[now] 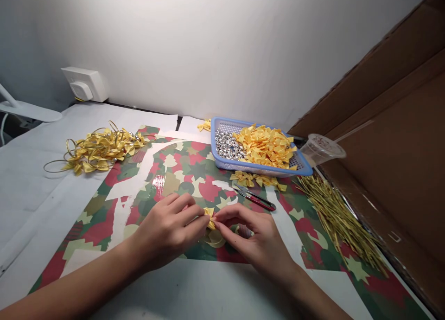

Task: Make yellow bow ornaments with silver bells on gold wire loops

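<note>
Two hands' fingers pinch one yellow bow.

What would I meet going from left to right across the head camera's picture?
White stand → pile of yellow bows with wire rings → left hand → little yellow bow between the hands → right hand → bundle of thin green-brown stalks.
</note>
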The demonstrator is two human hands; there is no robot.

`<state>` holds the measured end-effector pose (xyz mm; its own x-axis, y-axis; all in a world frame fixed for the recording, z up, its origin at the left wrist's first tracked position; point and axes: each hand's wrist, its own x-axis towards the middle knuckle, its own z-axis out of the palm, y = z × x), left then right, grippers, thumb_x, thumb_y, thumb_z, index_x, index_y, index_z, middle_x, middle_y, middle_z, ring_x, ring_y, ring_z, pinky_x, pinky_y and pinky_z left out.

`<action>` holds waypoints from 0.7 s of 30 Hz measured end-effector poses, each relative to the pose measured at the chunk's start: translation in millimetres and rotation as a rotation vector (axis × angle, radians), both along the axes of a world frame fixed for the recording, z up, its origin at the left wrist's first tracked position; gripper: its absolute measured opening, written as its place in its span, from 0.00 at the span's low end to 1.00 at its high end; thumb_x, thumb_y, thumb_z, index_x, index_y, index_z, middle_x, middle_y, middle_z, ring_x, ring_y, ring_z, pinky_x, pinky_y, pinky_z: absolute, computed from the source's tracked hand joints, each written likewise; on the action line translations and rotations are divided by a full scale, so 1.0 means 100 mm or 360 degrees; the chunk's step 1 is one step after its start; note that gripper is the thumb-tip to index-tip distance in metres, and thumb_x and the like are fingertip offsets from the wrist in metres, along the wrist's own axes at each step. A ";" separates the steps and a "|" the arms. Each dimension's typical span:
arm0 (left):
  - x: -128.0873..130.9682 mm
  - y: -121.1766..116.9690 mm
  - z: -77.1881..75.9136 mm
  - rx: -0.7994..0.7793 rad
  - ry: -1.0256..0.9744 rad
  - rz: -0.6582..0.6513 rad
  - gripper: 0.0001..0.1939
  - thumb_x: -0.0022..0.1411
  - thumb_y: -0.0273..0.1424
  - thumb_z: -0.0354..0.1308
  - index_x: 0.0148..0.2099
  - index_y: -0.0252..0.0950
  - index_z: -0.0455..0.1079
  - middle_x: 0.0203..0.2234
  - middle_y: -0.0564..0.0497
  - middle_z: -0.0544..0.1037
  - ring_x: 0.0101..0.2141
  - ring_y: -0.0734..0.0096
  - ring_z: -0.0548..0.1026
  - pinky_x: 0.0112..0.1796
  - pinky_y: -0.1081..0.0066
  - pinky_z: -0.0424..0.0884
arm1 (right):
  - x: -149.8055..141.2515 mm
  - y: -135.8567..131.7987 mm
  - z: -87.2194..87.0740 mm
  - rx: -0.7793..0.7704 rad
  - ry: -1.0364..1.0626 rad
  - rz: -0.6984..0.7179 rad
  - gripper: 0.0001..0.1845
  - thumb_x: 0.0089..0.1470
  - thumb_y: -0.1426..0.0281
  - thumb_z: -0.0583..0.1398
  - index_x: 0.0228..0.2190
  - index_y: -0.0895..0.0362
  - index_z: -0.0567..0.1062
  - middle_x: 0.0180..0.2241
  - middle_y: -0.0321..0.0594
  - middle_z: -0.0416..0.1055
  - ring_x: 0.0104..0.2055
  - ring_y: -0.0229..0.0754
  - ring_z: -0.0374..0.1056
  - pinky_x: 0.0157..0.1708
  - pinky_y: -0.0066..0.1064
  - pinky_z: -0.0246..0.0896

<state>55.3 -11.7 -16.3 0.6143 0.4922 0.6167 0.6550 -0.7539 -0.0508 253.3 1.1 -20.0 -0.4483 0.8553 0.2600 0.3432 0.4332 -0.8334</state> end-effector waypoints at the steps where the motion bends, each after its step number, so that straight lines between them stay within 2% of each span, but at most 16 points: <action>1: 0.00 0.00 0.00 0.0001 -0.0006 0.0001 0.06 0.63 0.21 0.54 0.34 0.32 0.71 0.24 0.51 0.77 0.26 0.67 0.69 0.25 0.69 0.67 | 0.00 0.00 0.00 0.0007 -0.0002 0.0005 0.03 0.53 0.76 0.60 0.31 0.56 0.74 0.26 0.36 0.77 0.26 0.35 0.74 0.21 0.19 0.66; 6: 0.02 0.01 0.00 -0.0078 -0.0092 -0.0001 0.08 0.63 0.22 0.54 0.33 0.35 0.72 0.23 0.52 0.77 0.25 0.68 0.68 0.24 0.70 0.66 | 0.01 0.02 0.00 0.0109 -0.0036 0.0030 0.04 0.53 0.77 0.60 0.31 0.57 0.74 0.26 0.36 0.77 0.26 0.35 0.74 0.24 0.20 0.68; 11: 0.04 0.02 -0.02 -0.0392 -0.0414 -0.0009 0.08 0.61 0.23 0.56 0.30 0.35 0.72 0.20 0.53 0.76 0.24 0.70 0.68 0.25 0.72 0.70 | 0.02 0.01 0.04 0.0187 -0.0015 0.0043 0.05 0.53 0.78 0.60 0.32 0.57 0.74 0.27 0.37 0.77 0.27 0.36 0.74 0.29 0.22 0.71; 14: 0.05 0.01 -0.03 -0.0474 -0.0482 0.0002 0.07 0.60 0.23 0.57 0.30 0.35 0.73 0.20 0.52 0.76 0.24 0.69 0.68 0.25 0.72 0.70 | 0.03 0.00 0.05 -0.0047 0.0054 0.0016 0.04 0.53 0.75 0.60 0.32 0.55 0.74 0.28 0.36 0.78 0.28 0.37 0.75 0.28 0.23 0.71; 17: 0.05 0.00 -0.03 -0.0431 -0.0432 -0.0003 0.07 0.60 0.22 0.57 0.31 0.35 0.73 0.20 0.52 0.76 0.25 0.69 0.69 0.26 0.71 0.71 | 0.04 0.01 0.04 -0.0371 0.0186 -0.0032 0.01 0.52 0.71 0.62 0.31 0.54 0.74 0.29 0.37 0.78 0.31 0.39 0.76 0.27 0.24 0.72; 21: 0.05 -0.01 -0.05 -0.0344 -0.0387 -0.0010 0.09 0.61 0.22 0.55 0.30 0.34 0.72 0.21 0.51 0.77 0.25 0.68 0.67 0.26 0.70 0.69 | 0.06 0.04 0.05 -0.0507 0.0252 -0.0075 0.03 0.51 0.69 0.63 0.30 0.55 0.74 0.29 0.37 0.78 0.32 0.40 0.76 0.28 0.25 0.72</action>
<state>60.4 -12.7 -21.0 0.4653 0.6244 0.6273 0.6237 -0.7342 0.2681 259.0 5.5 -15.5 -0.3820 0.9233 0.0403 0.2122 0.1300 -0.9685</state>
